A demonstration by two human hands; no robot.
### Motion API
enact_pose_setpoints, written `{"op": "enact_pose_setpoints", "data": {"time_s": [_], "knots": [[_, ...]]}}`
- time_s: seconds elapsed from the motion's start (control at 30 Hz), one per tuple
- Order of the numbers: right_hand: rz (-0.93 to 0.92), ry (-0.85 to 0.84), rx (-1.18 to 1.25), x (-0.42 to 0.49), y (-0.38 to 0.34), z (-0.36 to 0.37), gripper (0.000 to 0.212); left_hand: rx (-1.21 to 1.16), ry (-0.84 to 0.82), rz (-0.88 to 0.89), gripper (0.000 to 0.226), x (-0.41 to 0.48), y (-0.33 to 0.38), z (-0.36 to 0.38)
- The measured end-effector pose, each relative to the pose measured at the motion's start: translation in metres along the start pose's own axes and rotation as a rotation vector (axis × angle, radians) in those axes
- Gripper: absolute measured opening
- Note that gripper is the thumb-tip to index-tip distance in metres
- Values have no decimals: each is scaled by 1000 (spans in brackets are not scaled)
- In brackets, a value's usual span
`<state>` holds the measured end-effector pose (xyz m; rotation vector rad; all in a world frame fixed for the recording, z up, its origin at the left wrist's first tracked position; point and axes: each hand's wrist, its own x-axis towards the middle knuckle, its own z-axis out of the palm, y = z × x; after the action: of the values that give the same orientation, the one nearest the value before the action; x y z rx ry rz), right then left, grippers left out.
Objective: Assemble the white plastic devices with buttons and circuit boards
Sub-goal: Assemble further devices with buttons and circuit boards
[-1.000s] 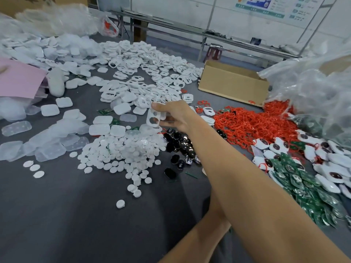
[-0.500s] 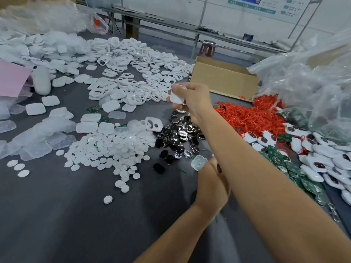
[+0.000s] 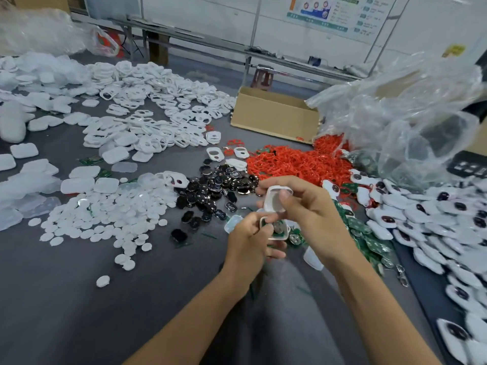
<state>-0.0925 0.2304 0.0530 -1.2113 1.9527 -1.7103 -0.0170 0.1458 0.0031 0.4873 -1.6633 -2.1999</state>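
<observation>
empty white shell (image 3: pixel 274 201), tilted, just above white housing (image 3: pixel 282 237) with green board (image 3: pixel 277 230)

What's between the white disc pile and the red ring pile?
A heap of black buttons, between the discs and rings, in the head view.

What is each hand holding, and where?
The right hand pinches a white cover by its edges; the left hand grips a board-filled white shell by its rim.

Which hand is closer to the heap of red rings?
Right. The right hand sits just in front of the red rings; the left hand is lower, nearer the person.
</observation>
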Motion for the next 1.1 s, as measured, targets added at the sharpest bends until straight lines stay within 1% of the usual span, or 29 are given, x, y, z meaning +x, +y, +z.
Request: {"op": "enact_pose_setpoints", "data": {"time_s": [0.1, 0.2, 0.33, 0.43, 0.53, 0.6, 0.7, 0.73, 0.83, 0.9, 1.0, 1.1], "knots": [[13, 168, 74, -19, 11, -9, 21, 12, 4, -3, 16, 5, -12, 2], [9, 337, 53, -33, 27, -16, 18, 9, 16, -24, 18, 8, -17, 3], [-21, 481, -50, -39, 36, -30, 21, -76, 21, -76, 19, 10, -16, 1], [-2, 569, 4, -40, 39, -38, 22, -93, 3, -84, 19, 12, -16, 0], [34, 558, 67, -41, 41, -38, 25, -88, -13, -90, 20, 13, -17, 0], [78, 543, 123, -40, 42, -39, 17, -90, -18, -88, 19, 14, -18, 0], [107, 565, 168, -39, 42, -37, 5, -114, -17, -96, 17, 15, -19, 0], [105, 572, 165, -39, 42, -36, 7, -127, -13, -99, 18, 15, -18, 0], [138, 562, 134, -39, 45, -34, 21, -173, -10, -105, 26, 15, -17, 1], [171, 541, 170, -40, 45, -34, 24, -199, -8, -113, 34, 15, -16, 0], [196, 492, 234, -39, 44, -29, 26, -208, -22, -125, 41, 14, -16, 0], [221, 427, 275, -37, 43, -16, 22, -197, -42, -131, 40, 13, -16, 2]]}}
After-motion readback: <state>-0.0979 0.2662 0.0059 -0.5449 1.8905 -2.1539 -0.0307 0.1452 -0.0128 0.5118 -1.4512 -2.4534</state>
